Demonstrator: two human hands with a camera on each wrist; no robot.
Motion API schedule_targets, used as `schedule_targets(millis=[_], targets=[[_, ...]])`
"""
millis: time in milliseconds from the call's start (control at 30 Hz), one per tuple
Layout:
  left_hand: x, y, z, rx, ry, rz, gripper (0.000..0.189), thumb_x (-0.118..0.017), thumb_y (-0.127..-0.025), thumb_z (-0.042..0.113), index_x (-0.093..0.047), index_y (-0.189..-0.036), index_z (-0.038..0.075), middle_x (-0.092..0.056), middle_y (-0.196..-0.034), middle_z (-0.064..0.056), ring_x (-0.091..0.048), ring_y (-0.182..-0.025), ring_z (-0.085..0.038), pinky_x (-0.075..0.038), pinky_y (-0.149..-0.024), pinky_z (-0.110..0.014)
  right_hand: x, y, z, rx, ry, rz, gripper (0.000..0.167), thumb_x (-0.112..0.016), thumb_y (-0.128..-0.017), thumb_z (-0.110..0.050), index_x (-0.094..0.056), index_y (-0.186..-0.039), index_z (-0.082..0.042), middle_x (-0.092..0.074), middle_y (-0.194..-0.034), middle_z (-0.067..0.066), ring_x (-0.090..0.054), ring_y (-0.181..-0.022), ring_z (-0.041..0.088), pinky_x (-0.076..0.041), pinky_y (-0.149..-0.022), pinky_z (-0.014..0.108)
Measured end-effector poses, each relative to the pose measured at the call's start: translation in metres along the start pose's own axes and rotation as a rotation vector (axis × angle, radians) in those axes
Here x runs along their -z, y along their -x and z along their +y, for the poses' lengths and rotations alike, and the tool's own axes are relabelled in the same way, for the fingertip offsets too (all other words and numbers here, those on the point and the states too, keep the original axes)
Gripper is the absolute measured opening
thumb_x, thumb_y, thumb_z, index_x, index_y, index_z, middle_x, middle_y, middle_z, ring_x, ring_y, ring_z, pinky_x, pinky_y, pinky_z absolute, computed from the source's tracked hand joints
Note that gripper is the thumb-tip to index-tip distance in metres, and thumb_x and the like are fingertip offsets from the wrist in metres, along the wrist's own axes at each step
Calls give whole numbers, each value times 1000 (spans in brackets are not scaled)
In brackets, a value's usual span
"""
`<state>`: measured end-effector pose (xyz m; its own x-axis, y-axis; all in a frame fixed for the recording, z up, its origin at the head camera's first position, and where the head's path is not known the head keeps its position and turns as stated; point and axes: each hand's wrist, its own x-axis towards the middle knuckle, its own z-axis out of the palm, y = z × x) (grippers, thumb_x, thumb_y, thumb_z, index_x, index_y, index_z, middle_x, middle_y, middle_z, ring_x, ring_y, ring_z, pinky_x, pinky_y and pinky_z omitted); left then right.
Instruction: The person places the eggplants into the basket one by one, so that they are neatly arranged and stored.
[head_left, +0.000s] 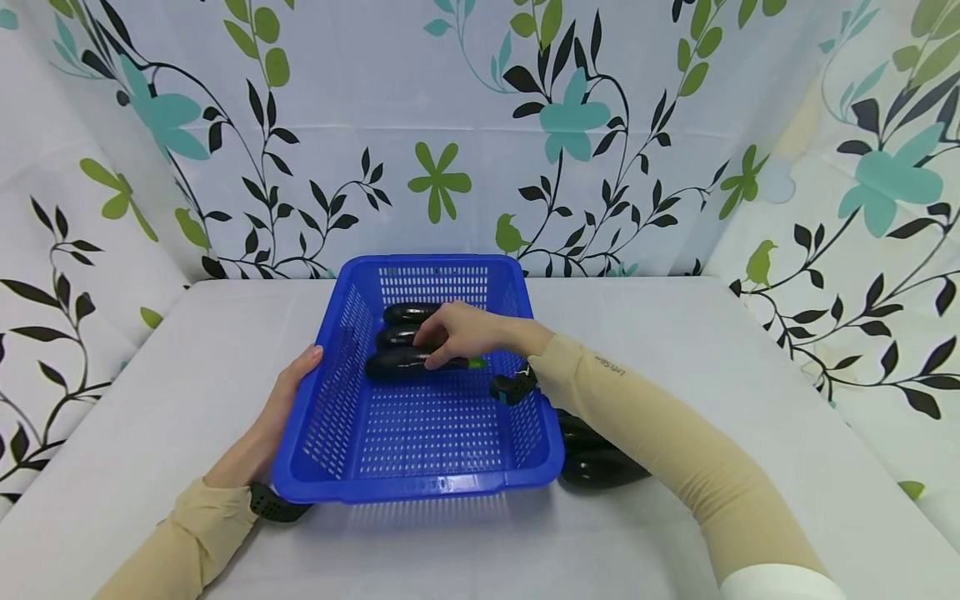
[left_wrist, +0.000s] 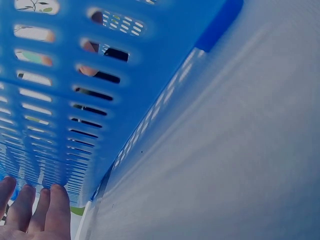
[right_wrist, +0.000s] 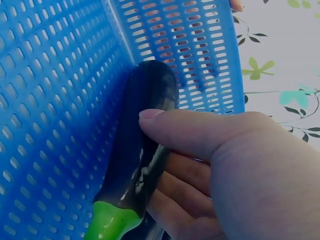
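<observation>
A blue plastic basket (head_left: 435,429) holds three dark eggplants lying side by side near its far end. My right hand (head_left: 467,327) reaches over the basket's right wall and grips the nearest eggplant (head_left: 395,364). In the right wrist view the thumb lies on this eggplant (right_wrist: 132,125), fingers round its other side, its green stem end toward the camera. Beyond it are the middle eggplant (head_left: 393,337) and the far eggplant (head_left: 408,313). Against the basket's outer left wall rests my left hand (head_left: 288,387); its straight fingers (left_wrist: 57,212) touch the slotted side.
More eggplants (head_left: 600,468) lie on the white table (head_left: 652,325) right of the basket, partly hidden under my right forearm. A patterned curtain (head_left: 480,133) with leaves and flowers surrounds the table at the back and sides.
</observation>
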<state>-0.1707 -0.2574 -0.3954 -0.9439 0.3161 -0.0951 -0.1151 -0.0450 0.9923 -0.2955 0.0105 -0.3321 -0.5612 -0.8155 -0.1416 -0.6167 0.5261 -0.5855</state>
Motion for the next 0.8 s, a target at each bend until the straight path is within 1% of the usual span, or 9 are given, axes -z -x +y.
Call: schedule_targets(millis=[200, 400, 567, 800], targets=[[0, 1, 3, 10, 18, -7, 71, -24, -99, 64, 0, -160, 37, -24, -153, -21, -51, -120, -31, -50, -89, -52, -1, -1, 2, -3, 16, 3, 38, -76, -89, -14, -67, -125, -3, -73, -114, 7, -68, -100, 12, -52, -91, 25], [0, 2, 2, -5, 9, -13, 71, -24, -99, 62, 1, -160, 36, -24, -153, -22, -51, -120, -29, -50, -90, -51, -2, -1, 3, -4, 66, 4, 38, -77, -88, -13, -69, -124, -4, -73, -112, 7, -69, -97, 11, -53, -89, 25], [0, 1, 1, -1, 11, -8, 70, -24, -99, 63, 0, -160, 37, -25, -152, -21, -52, -119, -29, -50, -90, -51, -1, -1, 2, 5, 84, 33, 37, -79, -86, -14, -71, -120, -5, -74, -110, 7, -69, -95, 11, -53, -87, 24], [0, 1, 1, 5, 22, -4, 71, -25, -99, 63, -1, -160, 36, -27, -151, -20, -53, -118, -28, -50, -89, -51, -1, -1, 4, -8, 87, 69, 35, -84, -82, -15, -73, -114, -5, -75, -106, 6, -70, -92, 10, -54, -84, 23]])
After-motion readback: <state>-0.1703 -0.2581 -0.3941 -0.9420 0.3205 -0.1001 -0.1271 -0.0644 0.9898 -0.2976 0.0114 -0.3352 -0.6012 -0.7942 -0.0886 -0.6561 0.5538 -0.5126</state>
